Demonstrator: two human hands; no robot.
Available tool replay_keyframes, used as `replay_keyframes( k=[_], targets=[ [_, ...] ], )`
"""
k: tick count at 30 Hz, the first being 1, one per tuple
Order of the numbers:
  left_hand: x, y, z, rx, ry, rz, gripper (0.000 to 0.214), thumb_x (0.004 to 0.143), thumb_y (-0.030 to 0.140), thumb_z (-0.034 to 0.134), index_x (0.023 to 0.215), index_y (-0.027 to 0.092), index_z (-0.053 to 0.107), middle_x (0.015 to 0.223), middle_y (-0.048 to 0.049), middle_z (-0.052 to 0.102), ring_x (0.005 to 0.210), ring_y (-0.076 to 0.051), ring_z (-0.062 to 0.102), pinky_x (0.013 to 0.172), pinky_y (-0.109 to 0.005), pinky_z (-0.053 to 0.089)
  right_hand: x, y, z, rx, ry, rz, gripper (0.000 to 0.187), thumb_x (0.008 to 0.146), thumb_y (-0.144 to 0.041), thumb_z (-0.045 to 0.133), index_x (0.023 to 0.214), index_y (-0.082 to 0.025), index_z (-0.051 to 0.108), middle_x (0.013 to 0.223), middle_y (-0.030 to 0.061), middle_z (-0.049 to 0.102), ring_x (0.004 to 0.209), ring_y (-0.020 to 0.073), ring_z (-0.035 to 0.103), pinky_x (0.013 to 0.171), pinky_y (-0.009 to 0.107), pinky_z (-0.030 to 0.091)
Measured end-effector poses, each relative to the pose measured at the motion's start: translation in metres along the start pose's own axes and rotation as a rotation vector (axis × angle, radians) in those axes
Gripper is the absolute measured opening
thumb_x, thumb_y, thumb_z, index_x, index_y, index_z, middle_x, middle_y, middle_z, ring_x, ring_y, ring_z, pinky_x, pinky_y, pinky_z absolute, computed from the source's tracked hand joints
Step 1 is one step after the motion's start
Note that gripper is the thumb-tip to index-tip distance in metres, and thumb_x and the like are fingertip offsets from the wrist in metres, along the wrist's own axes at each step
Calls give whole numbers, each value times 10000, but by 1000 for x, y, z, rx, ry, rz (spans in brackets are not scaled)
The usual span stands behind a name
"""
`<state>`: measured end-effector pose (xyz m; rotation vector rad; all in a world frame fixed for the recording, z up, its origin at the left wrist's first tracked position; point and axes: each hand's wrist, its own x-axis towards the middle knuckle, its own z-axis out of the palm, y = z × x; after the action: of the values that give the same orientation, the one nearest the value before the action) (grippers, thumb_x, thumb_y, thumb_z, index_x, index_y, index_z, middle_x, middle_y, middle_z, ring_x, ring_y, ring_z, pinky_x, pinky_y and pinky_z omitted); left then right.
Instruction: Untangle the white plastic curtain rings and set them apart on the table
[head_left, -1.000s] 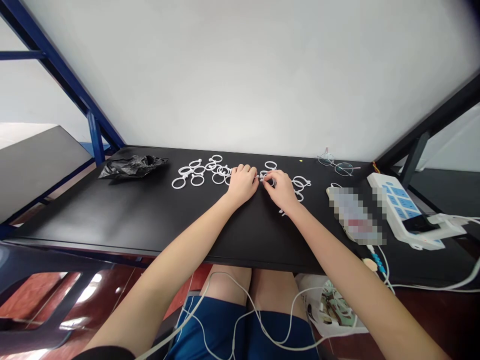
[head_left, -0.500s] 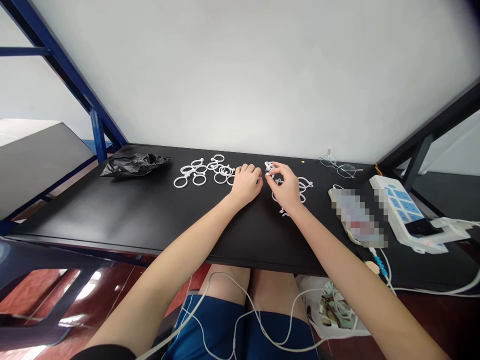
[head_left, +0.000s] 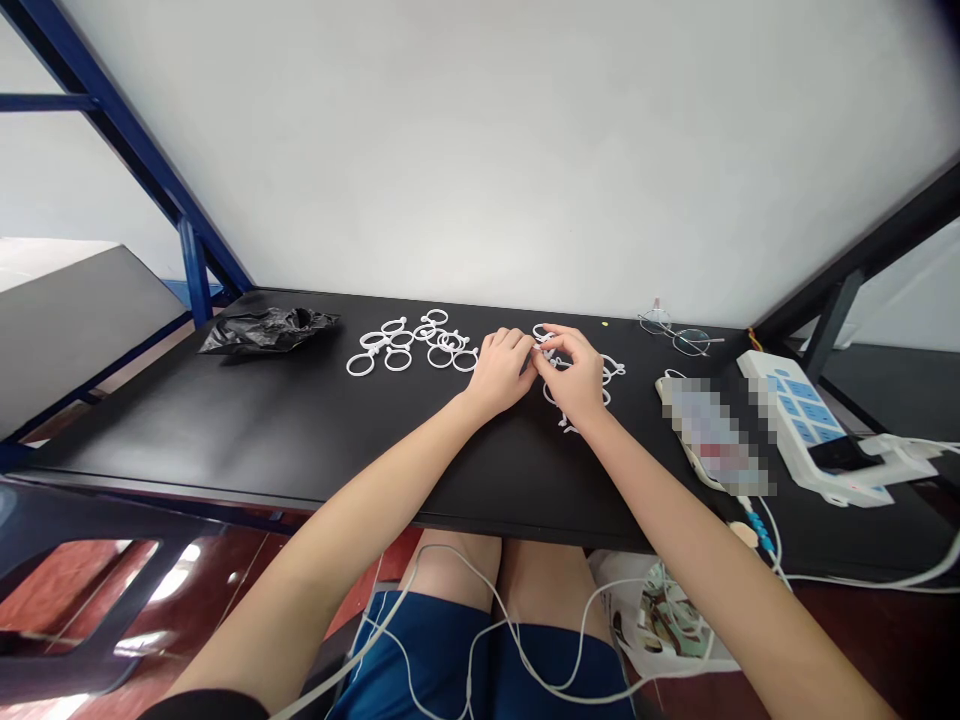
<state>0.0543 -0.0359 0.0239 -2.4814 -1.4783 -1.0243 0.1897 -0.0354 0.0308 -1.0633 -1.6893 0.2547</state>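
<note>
My left hand is closed, fingers curled toward my right hand; what they grip is hidden. My right hand pinches a small white plastic piece, apparently part of a curtain ring, between thumb and index finger. The fingertips of both hands meet around it above the black tabletop. Left of my left hand lies a loose spread of several white curtain rings with small eyelets. More white rings lie under and beside my right hand, partly covered by it.
A crumpled black plastic bag lies at the far left of the black table. On the right are eyeglasses, a phone with a cable and a white power strip. White cables cross my lap.
My left hand has shifted right, closing the gap to my right hand until the fingertips meet. One more ring shows behind it on the left. My right hand has barely moved.
</note>
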Motion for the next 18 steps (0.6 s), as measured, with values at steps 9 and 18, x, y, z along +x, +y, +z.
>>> replay_keyframes(
  k=[9,18],
  targets=[
    [-1,1,-1,-75,-17,6,148,940,243,402,959,183,536,959,-67,619,918,-205,523,830,-339,383,0,2,2,-35,86,42,63,768,-260,643,740,-208,667,1081,97,670,1010,256,636,904,435,508],
    [-3,3,4,-107,-58,51,185,917,261,452,1065,157,492,975,-89,622,924,-226,542,793,-347,408,0,-3,1,78,107,26,159,831,-354,607,843,-215,685,1169,102,632,1061,260,620,948,448,501]
  ],
)
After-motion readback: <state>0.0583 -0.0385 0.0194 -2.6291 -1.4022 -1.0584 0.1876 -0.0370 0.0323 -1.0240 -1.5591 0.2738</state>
